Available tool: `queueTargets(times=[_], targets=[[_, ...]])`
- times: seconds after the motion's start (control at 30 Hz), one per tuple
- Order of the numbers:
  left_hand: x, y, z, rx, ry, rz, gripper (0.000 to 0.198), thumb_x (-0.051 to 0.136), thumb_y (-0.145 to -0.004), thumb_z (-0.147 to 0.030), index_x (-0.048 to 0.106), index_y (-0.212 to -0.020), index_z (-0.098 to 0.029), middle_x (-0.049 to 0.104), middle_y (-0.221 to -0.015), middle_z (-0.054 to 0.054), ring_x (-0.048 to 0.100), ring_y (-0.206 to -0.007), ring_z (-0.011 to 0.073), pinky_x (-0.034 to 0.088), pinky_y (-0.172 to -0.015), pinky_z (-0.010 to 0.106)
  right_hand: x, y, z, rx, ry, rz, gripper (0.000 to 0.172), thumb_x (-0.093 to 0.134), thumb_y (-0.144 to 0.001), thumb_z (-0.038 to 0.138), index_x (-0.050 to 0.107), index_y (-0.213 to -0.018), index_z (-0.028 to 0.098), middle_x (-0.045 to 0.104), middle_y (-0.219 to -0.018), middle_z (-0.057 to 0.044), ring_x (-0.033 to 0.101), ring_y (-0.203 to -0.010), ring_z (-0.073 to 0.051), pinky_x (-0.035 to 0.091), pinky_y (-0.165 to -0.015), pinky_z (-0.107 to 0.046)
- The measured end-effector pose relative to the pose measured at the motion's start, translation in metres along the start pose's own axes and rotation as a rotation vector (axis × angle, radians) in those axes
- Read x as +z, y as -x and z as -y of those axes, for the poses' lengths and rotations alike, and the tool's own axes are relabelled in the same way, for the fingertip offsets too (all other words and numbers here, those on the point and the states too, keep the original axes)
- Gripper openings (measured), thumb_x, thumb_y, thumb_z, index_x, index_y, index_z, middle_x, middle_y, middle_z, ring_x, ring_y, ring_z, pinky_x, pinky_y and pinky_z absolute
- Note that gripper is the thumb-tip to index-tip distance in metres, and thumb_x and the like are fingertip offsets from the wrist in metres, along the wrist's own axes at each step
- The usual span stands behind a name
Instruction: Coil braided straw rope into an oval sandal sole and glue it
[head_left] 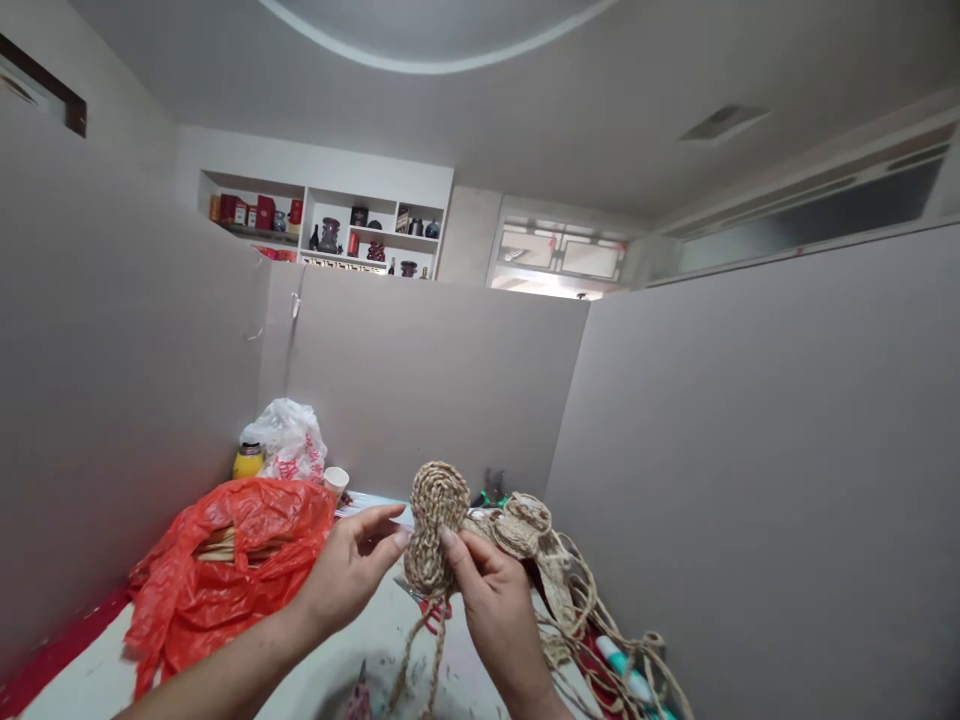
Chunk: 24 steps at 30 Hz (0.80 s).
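In the head view I see a sole-shaped piece of coiled, braided straw cord (439,495) held upright above the table. My right hand (491,595) pinches its right edge at the narrow waist, thumb on the near face. Just to the left of the piece is my left hand (360,555), thumb and forefinger stretched out and apart. Its thumb tip is close to the edge; whether it touches, I cannot tell. Two braided cord ends (439,645) hang from the bottom of the piece. Behind them on the table lie scissors with red handles (433,612), partly hidden.
A red plastic bag (202,600) holding flat tan material lies left. Behind it are a white bag (289,435), a yellow jar (248,461) and a paper cup (337,480). Loose braided cord (574,590) heaps at right. A pointed tool (360,695) is near the front. Grey partitions enclose the table.
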<state>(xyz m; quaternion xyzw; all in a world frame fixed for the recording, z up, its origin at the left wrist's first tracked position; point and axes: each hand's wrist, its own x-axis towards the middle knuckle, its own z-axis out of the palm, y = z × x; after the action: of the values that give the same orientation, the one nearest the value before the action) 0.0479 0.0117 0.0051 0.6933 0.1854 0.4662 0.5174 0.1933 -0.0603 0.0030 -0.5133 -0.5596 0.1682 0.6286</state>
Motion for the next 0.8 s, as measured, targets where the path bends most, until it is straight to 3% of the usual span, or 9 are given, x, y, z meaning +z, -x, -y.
queueTargets(times=[0.07, 0.13, 0.27, 0.33, 0.43, 0.5, 0.57, 0.67, 0.8], targets=[[-0.004, 0.003, -0.002, 0.037, -0.02, -0.085, 0.041, 0.061, -0.082, -0.033, 0.059, -0.119, -0.015, 0.069, -0.104, 0.012, 0.063, -0.097, 0.0251, 0.049, -0.088, 0.041, -0.003, -0.002, 0.001, -0.006, 0.011, -0.014, 0.038, 0.05, -0.087, 0.048, 0.048, -0.065, 0.018, 0.042, -0.062, 0.003, 0.036, -0.061, -0.013, 0.031, -0.056, -0.025], [-0.008, 0.008, -0.007, 0.161, -0.084, -0.179, 0.043, 0.059, -0.083, -0.032, 0.055, -0.124, -0.02, 0.064, -0.117, 0.012, 0.059, -0.106, 0.025, 0.045, -0.095, 0.042, -0.006, -0.006, 0.004, -0.011, 0.02, 0.007, 0.038, 0.051, -0.087, 0.048, 0.047, -0.064, 0.018, 0.039, -0.062, 0.004, 0.034, -0.061, -0.013, 0.029, -0.055, -0.025], [-0.019, 0.009, -0.025, 0.357, -0.17, -0.321, 0.055, 0.065, -0.08, -0.029, 0.046, -0.132, -0.03, 0.048, -0.138, 0.007, 0.045, -0.125, 0.0257, 0.034, -0.106, 0.043, -0.013, -0.014, 0.021, 0.006, 0.005, 0.162, 0.039, 0.06, -0.083, 0.045, 0.049, -0.058, 0.017, 0.035, -0.059, 0.005, 0.031, -0.058, -0.011, 0.024, -0.052, -0.024], [-0.025, 0.005, -0.031, 0.294, -0.024, -0.26, 0.066, 0.066, -0.08, -0.029, 0.036, -0.138, -0.033, 0.045, -0.141, 0.007, 0.043, -0.127, 0.0259, 0.035, -0.105, 0.043, -0.014, -0.018, 0.032, 0.036, -0.038, 0.259, 0.04, 0.064, -0.08, 0.045, 0.052, -0.056, 0.015, 0.036, -0.057, 0.005, 0.031, -0.056, -0.01, 0.024, -0.05, -0.023], [-0.031, -0.003, -0.032, 0.124, 0.293, 0.03, 0.08, 0.068, -0.078, -0.031, 0.024, -0.144, -0.031, 0.047, -0.139, 0.012, 0.046, -0.125, 0.0284, 0.04, -0.1, 0.044, -0.007, -0.024, 0.045, 0.12, -0.161, 0.392, 0.039, 0.065, -0.079, 0.049, 0.06, -0.064, 0.013, 0.044, -0.056, 0.004, 0.036, -0.053, -0.009, 0.03, -0.051, -0.021], [-0.033, -0.006, -0.028, 0.051, 0.441, 0.237, 0.079, 0.072, -0.074, -0.034, 0.032, -0.142, -0.025, 0.053, -0.134, 0.015, 0.048, -0.123, 0.0315, 0.041, -0.098, 0.045, 0.002, -0.028, 0.048, 0.174, -0.254, 0.451, 0.038, 0.065, -0.078, 0.049, 0.063, -0.068, 0.013, 0.05, -0.059, 0.002, 0.039, -0.052, -0.009, 0.034, -0.052, -0.021], [-0.036, -0.007, -0.023, 0.02, 0.516, 0.348, 0.075, 0.076, -0.069, -0.037, 0.045, -0.134, -0.019, 0.057, -0.129, 0.016, 0.051, -0.12, 0.0336, 0.041, -0.097, 0.045, 0.013, -0.031, 0.047, 0.207, -0.336, 0.481, 0.037, 0.068, -0.076, 0.048, 0.063, -0.065, 0.013, 0.053, -0.067, 0.001, 0.04, -0.053, -0.007, 0.035, -0.052, -0.02], [-0.039, -0.007, -0.018, 0.004, 0.584, 0.348, 0.071, 0.08, -0.064, -0.036, 0.052, -0.127, -0.019, 0.06, -0.125, 0.015, 0.056, -0.113, 0.0329, 0.041, -0.096, 0.045, 0.027, -0.033, 0.044, 0.256, -0.432, 0.498, 0.038, 0.071, -0.074, 0.048, 0.061, -0.062, 0.013, 0.051, -0.067, 0.002, 0.039, -0.053, -0.007, 0.034, -0.051, -0.019], [-0.044, -0.009, -0.016, -0.023, 0.691, 0.311, 0.071, 0.078, -0.068, -0.029, 0.048, -0.132, -0.024, 0.063, -0.122, 0.012, 0.06, -0.108, 0.0295, 0.044, -0.093, 0.042, 0.037, -0.036, 0.044, 0.311, -0.529, 0.495, 0.04, 0.07, -0.074, 0.05, 0.058, -0.062, 0.014, 0.044, -0.055, 0.006, 0.035, -0.049, -0.006, 0.034, -0.048, -0.017]])
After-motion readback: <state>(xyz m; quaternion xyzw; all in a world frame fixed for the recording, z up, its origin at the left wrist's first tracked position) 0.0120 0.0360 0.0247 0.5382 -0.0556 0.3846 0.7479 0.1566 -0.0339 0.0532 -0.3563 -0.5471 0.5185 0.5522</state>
